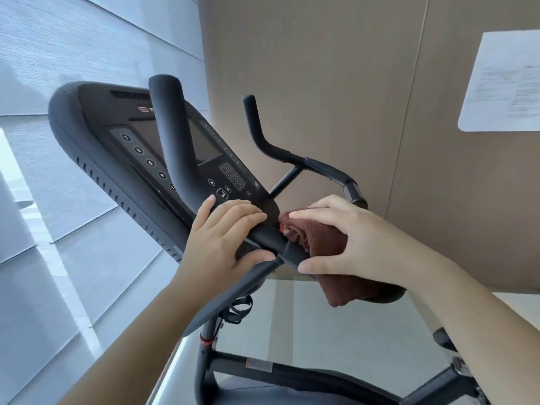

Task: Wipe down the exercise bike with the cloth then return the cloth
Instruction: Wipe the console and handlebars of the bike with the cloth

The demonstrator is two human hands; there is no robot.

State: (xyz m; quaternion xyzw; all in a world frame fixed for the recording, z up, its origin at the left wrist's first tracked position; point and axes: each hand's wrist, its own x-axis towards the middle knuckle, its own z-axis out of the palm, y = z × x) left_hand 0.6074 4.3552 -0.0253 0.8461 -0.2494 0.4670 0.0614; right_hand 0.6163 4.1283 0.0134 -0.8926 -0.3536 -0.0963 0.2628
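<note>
The black exercise bike fills the middle of the view, with its console [140,147] tilted at the left and its handlebar [172,135] rising in front of the screen. My left hand [225,241] grips the handlebar just below the console. My right hand [356,238] holds a folded brown cloth [324,244] wrapped against the handlebar's middle section, thumb underneath and fingers over the top. The cloth's loose end hangs down below my wrist. The right handlebar arm [295,156] curves away behind my right hand.
A tan wall panel [321,68] stands close behind the bike, with a white printed sheet [502,83] stuck on it at the upper right. Grey wall panels are at the left. The bike's frame tube [292,372] and pale floor lie below.
</note>
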